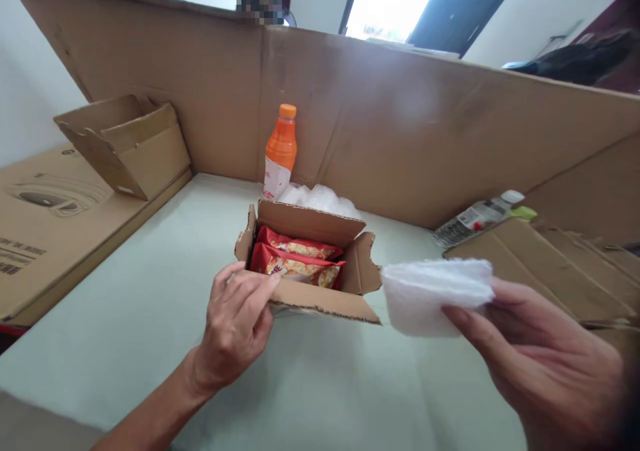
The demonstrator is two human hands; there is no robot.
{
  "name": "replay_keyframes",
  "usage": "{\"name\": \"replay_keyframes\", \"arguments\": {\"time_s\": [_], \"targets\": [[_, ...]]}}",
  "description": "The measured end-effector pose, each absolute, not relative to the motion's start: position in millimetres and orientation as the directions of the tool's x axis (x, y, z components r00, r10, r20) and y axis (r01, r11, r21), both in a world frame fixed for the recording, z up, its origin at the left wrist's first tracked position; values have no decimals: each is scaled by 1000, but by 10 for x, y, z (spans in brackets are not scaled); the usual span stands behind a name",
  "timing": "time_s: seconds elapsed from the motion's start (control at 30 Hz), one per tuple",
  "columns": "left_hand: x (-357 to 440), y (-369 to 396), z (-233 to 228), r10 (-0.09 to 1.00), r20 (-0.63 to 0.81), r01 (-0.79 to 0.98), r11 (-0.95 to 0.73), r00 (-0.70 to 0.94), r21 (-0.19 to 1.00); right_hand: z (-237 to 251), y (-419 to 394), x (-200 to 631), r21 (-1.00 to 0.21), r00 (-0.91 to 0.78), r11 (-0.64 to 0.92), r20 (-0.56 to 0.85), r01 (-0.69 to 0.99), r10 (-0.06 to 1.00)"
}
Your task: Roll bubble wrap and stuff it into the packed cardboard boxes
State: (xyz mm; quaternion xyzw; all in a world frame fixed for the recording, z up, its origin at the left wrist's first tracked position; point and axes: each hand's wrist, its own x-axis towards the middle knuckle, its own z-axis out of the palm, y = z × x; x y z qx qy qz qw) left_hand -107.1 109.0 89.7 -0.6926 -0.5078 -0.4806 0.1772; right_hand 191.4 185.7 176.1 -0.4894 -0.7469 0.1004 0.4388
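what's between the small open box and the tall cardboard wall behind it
In the head view, an orange-and-white bottle and some clear plastic wrapping lie between the open box and the cardboard wall.

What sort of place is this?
Probably a makeshift indoor packing table: a cardboard screen behind it, an open carton holding red packets, and white wrap in the right hand.

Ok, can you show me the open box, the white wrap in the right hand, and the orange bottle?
Open box (325, 299), head view: on its near flap.
White wrap (424, 299), head view: on its front side.
Orange bottle (281, 148), head view: on its orange middle.
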Motion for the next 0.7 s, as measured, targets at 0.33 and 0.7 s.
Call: {"name": "replay_keyframes", "arguments": {"time_s": [0.33,0.7], "targets": [[-1046,1059,824,518,855,853,-435,-24,287,1862,2507,882,-175,-839,891,300,419,453],[-1044,1028,767,530,847,831,-449,-49,329,1831,2576,701,-93,-846,844,-141,529,514]]}}
